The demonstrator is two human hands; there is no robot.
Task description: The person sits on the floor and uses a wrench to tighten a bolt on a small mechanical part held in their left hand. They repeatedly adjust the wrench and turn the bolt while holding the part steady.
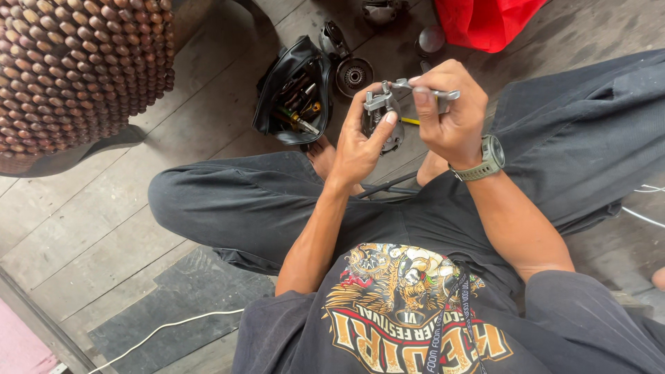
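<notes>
Left hand (360, 142): curled around a small dark metal part (383, 119), thumb pressed on its right edge, fingers behind it; grip closed on the part.
Right hand (450, 114): pinched shut on a silver tool (424, 88), thumb and forefinger near the handle end; olive watch (488, 159) on the wrist.
Metal part: held up above the lap, between both hands, over the crossed legs; a spring and a silver clamp-like top visible on it; lower half hidden by the left palm.
Tool: lying roughly level, its left end meeting the top of the part; exact contact point too small to tell.
Pouch (294, 93): black, unzipped, lying open on the floor just left of the hands; screwdrivers and other small tools inside, some with yellow and red handles.
Round part (354, 75): dark metal disc with a centre hub, on the floor just right of the pouch, beyond the hands.
Red cloth (485, 21): at the top edge, well beyond the right hand.
Beaded cover (76, 69): brown wooden beads, upper left, well apart from the hands.
Floor (104, 228): worn grey planks; white cable (159, 331) trailing across the lower left.
Legs (235, 201): crossed, in dark trousers, a bare foot showing under the left hand.
</notes>
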